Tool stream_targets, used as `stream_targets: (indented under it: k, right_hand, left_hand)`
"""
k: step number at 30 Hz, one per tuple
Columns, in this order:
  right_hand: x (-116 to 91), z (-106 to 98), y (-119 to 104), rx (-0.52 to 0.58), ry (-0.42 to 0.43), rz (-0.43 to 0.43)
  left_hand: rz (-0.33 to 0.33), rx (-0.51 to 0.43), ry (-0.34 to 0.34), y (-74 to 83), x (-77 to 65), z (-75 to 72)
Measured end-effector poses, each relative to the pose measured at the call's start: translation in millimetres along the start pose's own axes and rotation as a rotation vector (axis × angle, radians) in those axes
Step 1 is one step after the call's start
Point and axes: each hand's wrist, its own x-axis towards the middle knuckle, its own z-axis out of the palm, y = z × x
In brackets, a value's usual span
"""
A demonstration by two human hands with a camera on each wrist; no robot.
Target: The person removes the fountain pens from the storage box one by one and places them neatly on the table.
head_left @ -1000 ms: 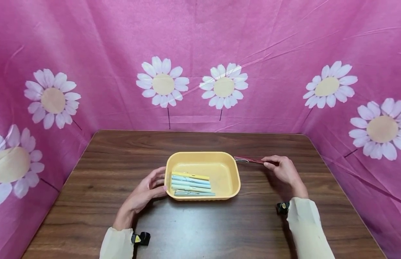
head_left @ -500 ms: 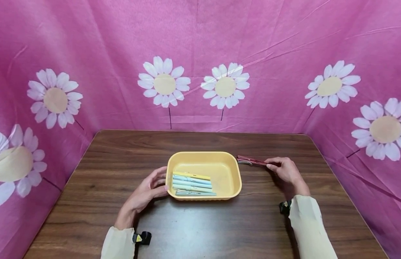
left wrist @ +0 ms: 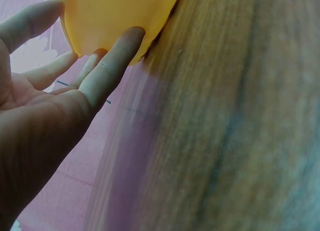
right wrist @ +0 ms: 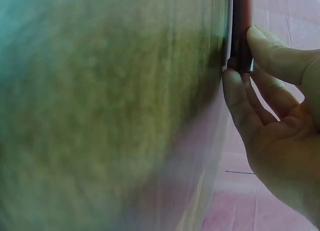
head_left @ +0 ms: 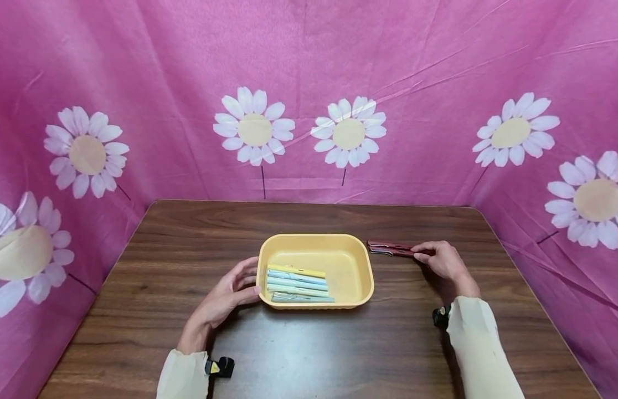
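A yellow plastic tray (head_left: 349, 277) stands mid-table, with several pens in its left half: a yellow pen (head_left: 309, 272) at the back, then pale blue and pale green ones, and a grey-blue pen (head_left: 309, 299) in front. My left hand (head_left: 224, 293) touches the tray's left end; in the left wrist view its extended fingers (left wrist: 112, 66) rest against the wall. Right of the tray, two dark red pens (head_left: 391, 249) with metal clips lie side by side. At their right ends my right hand (head_left: 443, 263) pinches them between thumb and fingers (right wrist: 237, 93).
The brown wood-grain table (head_left: 309, 354) ends at a pink curtain (head_left: 299, 183) printed with white daisies, which surrounds its back and sides. A black wrist camera (head_left: 221, 367) sits at the left cuff, another camera (head_left: 441, 316) at the right.
The two dark red pens show more clearly side by side, both clips visible. My right hand has shifted slightly rightward with them. The left hand stays on the tray; the whole view drifts a little.
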Motion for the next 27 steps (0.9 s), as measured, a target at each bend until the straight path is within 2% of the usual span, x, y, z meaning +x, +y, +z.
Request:
stream_targets:
  k: [8,13,18,27]
  right_hand:
    - [1.3,-2.5,1.9,-0.018,-0.018,0.049]
    - [3.0,-2.8,-0.2,-0.037,-0.013,0.041]
    - [3.1,-3.0,-0.7,-0.034,-0.018,0.046]
    - [0.3,-3.4,-5.7,-0.012,0.019,0.068]
  left_hand:
    - [0.013,0.000,-0.003,-0.9,2.0,0.0]
    - [0.037,-0.010,-0.012,-1.3,1.6,-0.6]
    - [0.030,-0.004,-0.007,-0.9,0.9,-0.5]
    - [0.028,-0.005,0.002,-1.2,0.1,0.5]
